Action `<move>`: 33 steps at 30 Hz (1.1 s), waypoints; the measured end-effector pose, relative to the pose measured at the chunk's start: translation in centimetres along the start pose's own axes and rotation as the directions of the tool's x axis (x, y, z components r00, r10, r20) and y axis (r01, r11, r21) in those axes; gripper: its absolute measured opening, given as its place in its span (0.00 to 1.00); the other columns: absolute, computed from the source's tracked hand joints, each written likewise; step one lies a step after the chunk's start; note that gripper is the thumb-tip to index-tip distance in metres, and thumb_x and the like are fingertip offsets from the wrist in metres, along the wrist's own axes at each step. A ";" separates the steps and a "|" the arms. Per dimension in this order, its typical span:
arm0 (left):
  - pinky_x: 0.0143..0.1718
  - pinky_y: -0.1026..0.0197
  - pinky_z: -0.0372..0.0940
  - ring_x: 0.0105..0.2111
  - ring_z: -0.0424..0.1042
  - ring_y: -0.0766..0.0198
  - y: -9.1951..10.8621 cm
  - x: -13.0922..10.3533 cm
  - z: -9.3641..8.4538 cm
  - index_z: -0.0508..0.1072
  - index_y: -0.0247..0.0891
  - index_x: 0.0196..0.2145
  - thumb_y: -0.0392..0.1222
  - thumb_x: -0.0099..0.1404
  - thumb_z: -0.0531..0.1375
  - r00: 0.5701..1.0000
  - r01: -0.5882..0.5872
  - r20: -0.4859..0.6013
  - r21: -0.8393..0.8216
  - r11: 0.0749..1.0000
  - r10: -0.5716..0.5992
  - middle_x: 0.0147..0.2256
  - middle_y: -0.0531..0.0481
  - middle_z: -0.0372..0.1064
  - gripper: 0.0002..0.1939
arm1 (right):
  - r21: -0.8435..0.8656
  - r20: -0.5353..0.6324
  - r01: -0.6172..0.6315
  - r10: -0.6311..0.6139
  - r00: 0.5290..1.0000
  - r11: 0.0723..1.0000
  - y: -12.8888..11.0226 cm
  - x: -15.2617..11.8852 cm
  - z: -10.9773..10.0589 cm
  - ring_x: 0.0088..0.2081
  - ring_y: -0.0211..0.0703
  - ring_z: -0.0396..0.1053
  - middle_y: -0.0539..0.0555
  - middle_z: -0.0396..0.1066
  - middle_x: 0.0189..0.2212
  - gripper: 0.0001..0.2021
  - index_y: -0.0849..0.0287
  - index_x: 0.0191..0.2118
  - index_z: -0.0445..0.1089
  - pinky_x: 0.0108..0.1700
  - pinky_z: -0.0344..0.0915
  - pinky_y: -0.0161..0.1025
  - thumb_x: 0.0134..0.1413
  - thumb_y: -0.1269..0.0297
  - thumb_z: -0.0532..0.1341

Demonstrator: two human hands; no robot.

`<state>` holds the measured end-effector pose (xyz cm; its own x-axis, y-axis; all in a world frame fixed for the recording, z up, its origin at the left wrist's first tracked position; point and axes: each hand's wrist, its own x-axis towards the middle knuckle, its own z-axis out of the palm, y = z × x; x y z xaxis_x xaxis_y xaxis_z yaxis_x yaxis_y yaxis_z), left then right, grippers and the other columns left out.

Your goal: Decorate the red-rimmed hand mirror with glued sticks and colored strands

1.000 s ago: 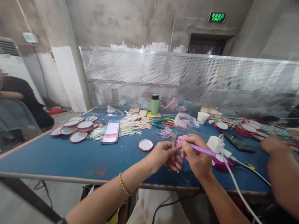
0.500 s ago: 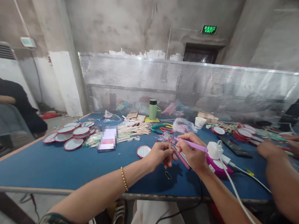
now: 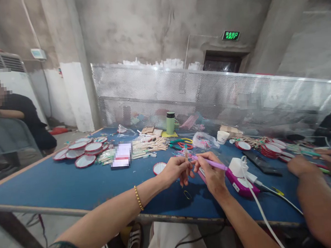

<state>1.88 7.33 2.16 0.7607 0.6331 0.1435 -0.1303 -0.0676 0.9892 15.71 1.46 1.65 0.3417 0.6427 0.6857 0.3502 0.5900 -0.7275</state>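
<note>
My left hand [image 3: 177,172] is closed on a thin wooden stick [image 3: 186,152] with a teal tip, held upright. A thin yellow loop [image 3: 187,194] shows just below its fingers; I cannot tell whether it hangs from them or lies on the table. In my right hand [image 3: 212,173] is a slim purple pen-like tool [image 3: 217,164], its front end pointing at the stick. A round white disc with a red rim [image 3: 159,168] lies just behind my left wrist. Pink and blue thread-like bits [image 3: 180,153] lie beyond my hands.
Red-rimmed discs [image 3: 85,161] and a phone [image 3: 121,155] lie left, near many wooden sticks [image 3: 152,145]. Pliers [image 3: 180,143], a green bottle [image 3: 170,123] and a paper cup [image 3: 222,136] stand behind. Right are a magenta power strip [image 3: 240,185], cables and a co-worker's arm [image 3: 312,190].
The view has shifted slightly. My right hand and the purple tool have come a little closer to the stick, which my left hand still holds.
</note>
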 end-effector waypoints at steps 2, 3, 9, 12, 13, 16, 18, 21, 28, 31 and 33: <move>0.12 0.69 0.60 0.14 0.67 0.70 -0.2 0.1 0.0 0.66 0.33 0.29 0.65 0.54 0.62 1.000 -0.003 0.009 0.012 1.000 0.003 0.24 0.50 0.70 0.28 | 0.018 -0.003 -0.013 0.013 1.000 1.000 -0.2 0.0 0.1 0.19 0.39 0.69 0.44 0.68 0.15 0.06 0.58 0.33 0.69 0.31 0.71 0.40 0.56 0.61 0.60; 0.12 0.69 0.61 0.14 0.67 0.70 -0.3 0.1 -0.1 0.67 0.33 0.29 0.65 0.54 0.61 1.000 -0.005 0.018 0.015 1.000 0.005 0.24 0.50 0.70 0.28 | 0.020 0.004 -0.022 0.022 1.000 1.000 -0.4 -0.1 0.1 0.17 0.38 0.68 0.44 0.68 0.15 0.05 0.58 0.32 0.69 0.29 0.71 0.39 0.55 0.62 0.60; 0.13 0.69 0.61 0.16 0.69 0.70 -0.6 0.3 -0.2 0.69 0.32 0.29 0.67 0.51 0.63 0.999 -0.011 0.046 -0.010 1.000 0.011 0.27 0.48 0.72 0.30 | -0.038 0.032 -0.025 0.026 0.999 0.999 -0.9 -0.3 0.2 0.15 0.37 0.67 0.45 0.68 0.15 0.06 0.57 0.28 0.68 0.21 0.66 0.35 0.53 0.63 0.61; 0.13 0.69 0.60 0.15 0.67 0.70 -0.6 0.3 -0.1 0.70 0.31 0.28 0.67 0.53 0.62 0.999 -0.010 0.054 -0.002 1.000 0.010 0.22 0.51 0.69 0.30 | -0.069 0.027 0.016 -0.015 1.000 0.997 -0.7 -0.4 0.2 0.15 0.37 0.66 0.44 0.66 0.14 0.06 0.57 0.28 0.68 0.20 0.65 0.35 0.53 0.62 0.60; 0.13 0.70 0.60 0.15 0.66 0.70 -0.6 0.2 -0.1 0.71 0.31 0.28 0.66 0.53 0.62 0.998 -0.009 0.057 0.005 1.000 0.008 0.21 0.51 0.68 0.30 | -0.082 0.027 0.024 -0.022 0.999 0.996 -0.6 -0.4 0.1 0.15 0.37 0.66 0.44 0.66 0.14 0.06 0.57 0.28 0.68 0.20 0.64 0.35 0.53 0.62 0.60; 0.13 0.70 0.58 0.14 0.65 0.71 -0.5 0.1 0.0 0.71 0.32 0.27 0.65 0.55 0.61 0.998 -0.010 0.057 0.030 0.999 0.008 0.20 0.52 0.67 0.28 | -0.100 0.034 0.032 -0.028 0.999 0.994 -0.5 -0.4 0.1 0.14 0.36 0.64 0.44 0.65 0.14 0.08 0.57 0.27 0.68 0.18 0.63 0.34 0.53 0.61 0.60; 0.12 0.70 0.56 0.14 0.63 0.72 -0.6 0.1 0.0 0.70 0.32 0.27 0.64 0.57 0.60 0.999 -0.012 0.049 0.050 0.999 0.009 0.20 0.52 0.67 0.27 | -0.105 0.037 0.030 -0.026 0.999 0.994 -0.5 -0.4 0.0 0.14 0.35 0.63 0.45 0.66 0.15 0.08 0.57 0.26 0.68 0.18 0.62 0.33 0.53 0.61 0.59; 0.12 0.70 0.53 0.13 0.62 0.73 -0.7 0.0 0.0 0.70 0.33 0.27 0.62 0.59 0.59 0.999 -0.013 0.050 0.078 0.997 0.009 0.21 0.52 0.68 0.25 | -0.119 0.034 0.013 -0.009 0.999 0.993 -0.5 -0.4 -0.1 0.14 0.35 0.63 0.45 0.66 0.15 0.09 0.58 0.26 0.68 0.17 0.61 0.33 0.53 0.60 0.60; 0.12 0.70 0.51 0.13 0.60 0.74 -0.5 -0.1 0.0 0.71 0.33 0.32 0.63 0.59 0.58 0.998 -0.026 0.059 0.077 0.997 0.022 0.22 0.52 0.68 0.26 | -0.102 0.008 -0.012 0.013 1.000 0.995 0.0 -0.4 -0.3 0.13 0.33 0.61 0.45 0.66 0.15 0.08 0.58 0.27 0.68 0.16 0.58 0.31 0.53 0.61 0.60; 0.12 0.71 0.51 0.13 0.60 0.74 -0.4 -0.1 0.1 0.69 0.33 0.30 0.64 0.59 0.58 0.997 -0.036 0.069 0.086 0.996 0.030 0.21 0.53 0.67 0.26 | -0.102 0.020 -0.003 0.005 1.000 0.995 -0.1 -0.4 -0.3 0.14 0.34 0.62 0.45 0.67 0.16 0.08 0.58 0.27 0.68 0.16 0.58 0.32 0.53 0.61 0.60; 0.11 0.71 0.51 0.13 0.60 0.74 -0.3 -0.2 0.2 0.68 0.34 0.28 0.65 0.59 0.57 0.997 -0.044 0.072 0.099 0.994 0.037 0.21 0.54 0.66 0.27 | -0.120 0.030 0.010 -0.006 1.000 0.993 -0.2 -0.4 -0.3 0.14 0.34 0.63 0.46 0.67 0.17 0.08 0.58 0.27 0.68 0.16 0.59 0.32 0.53 0.61 0.60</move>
<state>1.92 7.13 1.81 0.7993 0.5727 0.1820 -0.1002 -0.1717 0.9800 15.72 0.91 1.51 0.3129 0.6535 0.6892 0.4558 0.5333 -0.7126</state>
